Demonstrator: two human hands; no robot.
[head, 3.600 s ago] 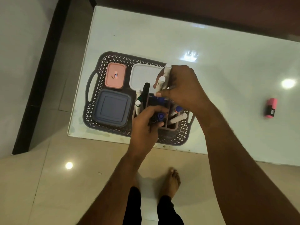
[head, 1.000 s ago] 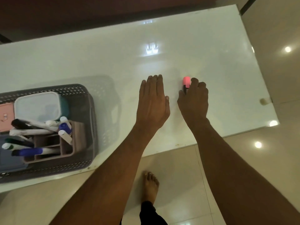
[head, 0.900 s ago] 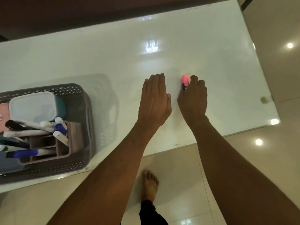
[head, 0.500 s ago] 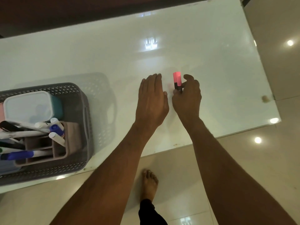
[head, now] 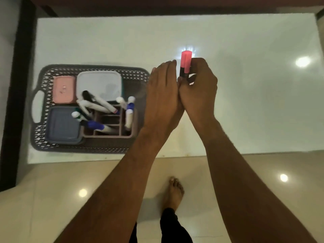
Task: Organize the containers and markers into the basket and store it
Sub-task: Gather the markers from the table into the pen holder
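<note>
Lifted off the bench: pink marker, upright, pinched in right hand. Left hand flat, fingers straight, touching the right. Basket at left.

basket on table left of both hands, containers inside

No text, label, brand or number can be read anywhere.
</note>
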